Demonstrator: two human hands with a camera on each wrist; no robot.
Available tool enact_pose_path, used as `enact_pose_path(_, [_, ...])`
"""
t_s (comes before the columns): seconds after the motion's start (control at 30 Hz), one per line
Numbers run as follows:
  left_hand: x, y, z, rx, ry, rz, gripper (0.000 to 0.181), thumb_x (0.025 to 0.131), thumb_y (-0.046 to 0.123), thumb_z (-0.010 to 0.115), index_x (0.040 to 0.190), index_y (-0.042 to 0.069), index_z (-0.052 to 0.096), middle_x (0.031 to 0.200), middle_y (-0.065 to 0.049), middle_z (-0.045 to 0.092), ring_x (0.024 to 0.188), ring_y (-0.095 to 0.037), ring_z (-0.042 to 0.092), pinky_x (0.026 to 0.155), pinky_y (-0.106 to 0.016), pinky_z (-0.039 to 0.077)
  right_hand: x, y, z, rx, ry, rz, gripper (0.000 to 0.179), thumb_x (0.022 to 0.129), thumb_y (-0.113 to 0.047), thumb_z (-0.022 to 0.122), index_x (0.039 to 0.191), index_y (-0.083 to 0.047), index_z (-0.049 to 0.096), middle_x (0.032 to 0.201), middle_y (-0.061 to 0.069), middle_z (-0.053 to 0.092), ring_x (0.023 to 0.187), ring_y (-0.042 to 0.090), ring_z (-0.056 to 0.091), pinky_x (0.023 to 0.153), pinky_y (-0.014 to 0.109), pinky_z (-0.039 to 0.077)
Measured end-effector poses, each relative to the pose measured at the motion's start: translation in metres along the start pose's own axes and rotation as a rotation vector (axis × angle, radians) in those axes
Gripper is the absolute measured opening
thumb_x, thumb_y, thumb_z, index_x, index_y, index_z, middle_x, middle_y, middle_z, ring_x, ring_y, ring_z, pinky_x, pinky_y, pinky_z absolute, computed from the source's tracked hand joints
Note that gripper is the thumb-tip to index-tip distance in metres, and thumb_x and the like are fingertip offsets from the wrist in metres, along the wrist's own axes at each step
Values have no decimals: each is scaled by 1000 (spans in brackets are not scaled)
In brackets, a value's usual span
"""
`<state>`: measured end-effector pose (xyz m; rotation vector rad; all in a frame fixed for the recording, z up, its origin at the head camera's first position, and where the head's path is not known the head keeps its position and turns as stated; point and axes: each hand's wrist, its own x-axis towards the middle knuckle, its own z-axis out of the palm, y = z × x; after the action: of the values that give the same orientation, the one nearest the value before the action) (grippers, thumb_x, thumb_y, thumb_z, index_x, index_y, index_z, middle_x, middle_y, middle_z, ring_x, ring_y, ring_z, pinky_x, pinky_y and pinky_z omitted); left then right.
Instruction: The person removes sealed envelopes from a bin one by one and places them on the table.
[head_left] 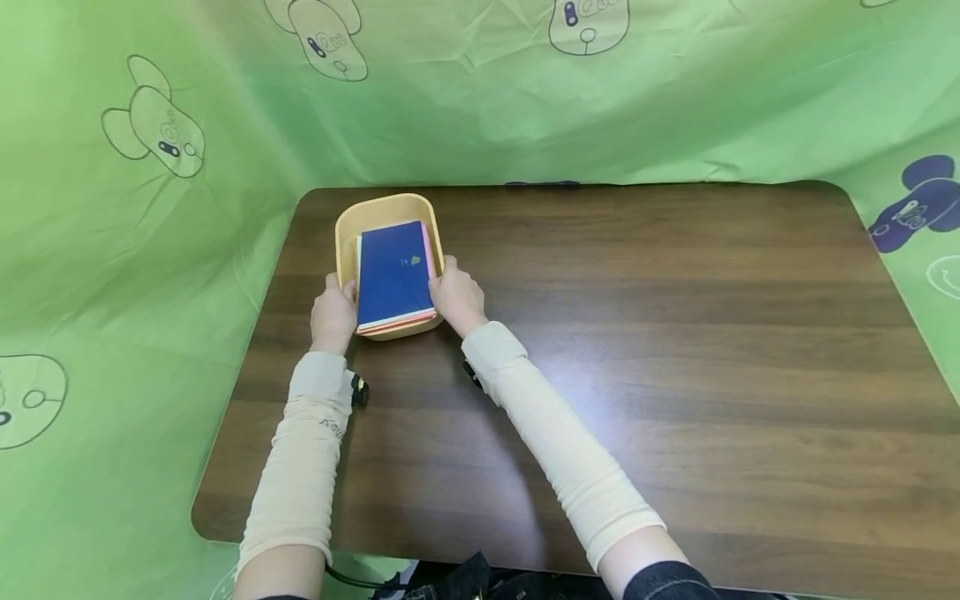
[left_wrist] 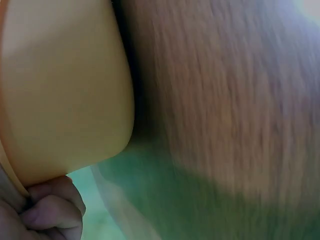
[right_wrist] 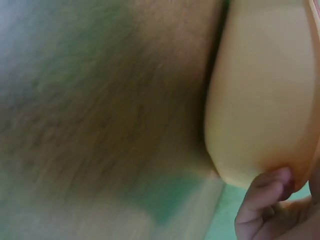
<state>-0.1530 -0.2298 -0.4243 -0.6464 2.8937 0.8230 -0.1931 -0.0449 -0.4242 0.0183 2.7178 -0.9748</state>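
Note:
A yellow plastic basket [head_left: 386, 207] is at the far left of the table, held between both hands. Inside it lies a stack of notebooks topped by a dark blue one [head_left: 392, 271]; white, pink and orange edges show beneath. My left hand [head_left: 333, 317] grips the basket's left rim, its curled fingers [left_wrist: 60, 212] under the edge in the left wrist view. On the other side, my right hand [head_left: 459, 296] grips the right rim, with fingers [right_wrist: 265, 195] bent against the outer wall. Whether the basket's base touches the table cannot be told.
The brown wood-grain table [head_left: 675, 350] stretches away to the right of the basket. A green cloth [head_left: 480, 108] with cartoon figures hangs behind the table and along its left side. Each forearm wears a pale sleeve, with a small dark device [head_left: 360, 390] at the left wrist.

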Motion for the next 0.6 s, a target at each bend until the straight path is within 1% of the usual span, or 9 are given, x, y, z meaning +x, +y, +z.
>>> enact_pose_path(0.13, [-6,13,8,40,-11,33,35,104,28,30,122,-1,37,102,-36,62,96,-51,61,77,-59,47,-1,12,-10,-53,11,57,40,100,-33,38,134,-12,46,119,15,66,105,32,65,85,46,51])
enact_pose_path(0.3, [-13,28,17,54,-26,59,32,104,26,30,119,-2,37,99,-37,63,93,-51,63,74,-58,48,-5,26,-21,-133,36,54,39,102,-33,34,126,-9,52,117,17,67,104,34,65,83,47,51])
enact_pose_path(0.43, [-15,41,25,71,-58,70,32,104,27,30,120,0,35,101,-35,64,93,-48,63,75,-57,49,-11,39,-30,-152,63,58,37,101,-30,35,124,-7,54,114,18,67,101,35,66,81,47,52])
enact_pose_path(0.6, [-20,57,36,92,-86,113,32,104,25,28,121,-1,35,100,-33,65,92,-46,65,73,-55,50,-18,54,-42,-161,75,96,36,101,-29,35,123,-7,54,112,19,68,100,37,66,80,48,52])
